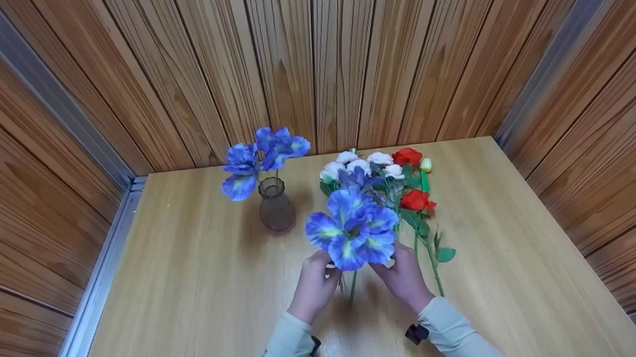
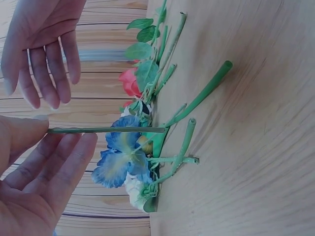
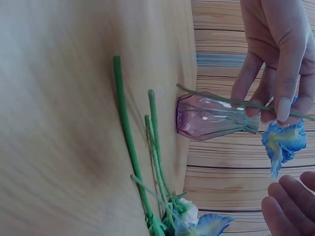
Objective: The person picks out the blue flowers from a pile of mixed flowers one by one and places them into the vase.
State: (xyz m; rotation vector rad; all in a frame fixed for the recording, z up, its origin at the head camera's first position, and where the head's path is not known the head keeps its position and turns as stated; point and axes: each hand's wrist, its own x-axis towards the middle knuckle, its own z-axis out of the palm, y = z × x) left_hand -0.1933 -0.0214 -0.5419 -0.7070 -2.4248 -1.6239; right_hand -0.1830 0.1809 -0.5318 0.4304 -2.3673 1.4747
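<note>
- One blue flower [image 1: 265,162] already stands in the glass vase [image 1: 276,205] at the far left of the table [image 1: 193,294]; by my reading, the arranging is only begun.
- A second blue flower [image 1: 353,231] is lifted clear of the table, near the middle, between both hands and just right of the vase.
- The left hand [image 1: 315,284] pinches its thin stem [image 2: 108,130] between thumb and fingers.
- The right hand [image 1: 405,277] is at the flower's other side; its fingers [image 2: 47,73] hang straight and slightly spread, gripping nothing that I can see.
- Still lying on the table to the right: a bunch of white flowers [image 1: 363,162], two red roses [image 1: 414,200] and another blue bloom, so most of the work seems left.
- The head view alone shows the whole layout and the flower already in the vase.
- The left wrist view alone shows the pinch on the stem and the cut stem ends [image 2: 216,81] on the wood.
- The right wrist view shows the vase lying behind the held stem, and the left hand's fingers [image 3: 275,59] around it.
</note>
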